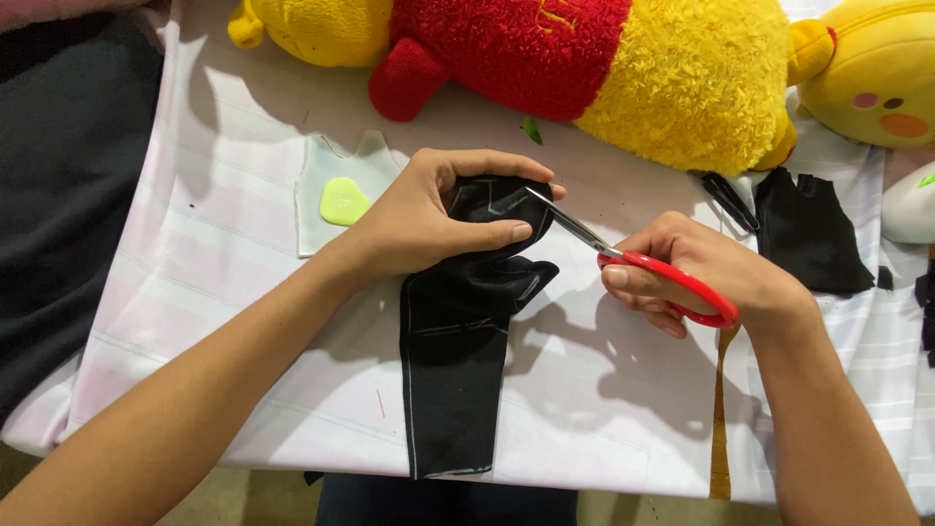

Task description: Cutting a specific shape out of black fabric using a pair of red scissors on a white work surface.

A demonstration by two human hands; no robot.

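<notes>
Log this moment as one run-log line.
left hand: holds black fabric strip | right hand: grips red-handled scissors, blades at fabric edge | surface: striped cloth | nearby: yellow plush toy, green chalk

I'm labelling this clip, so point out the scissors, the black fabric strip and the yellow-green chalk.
scissors (672, 282), head view, red handle loop
black fabric strip (453, 390), head view, flat lower part
yellow-green chalk (343, 202), head view, its middle

a home sewing corner, most likely: a table draped in a pale pink-and-white striped cloth (224, 244), a plush yellow bear in a red shirt (584, 68) lying along its far edge, cut black fabric pieces (808, 234), a lime-green tailor's chalk (343, 202).
</notes>
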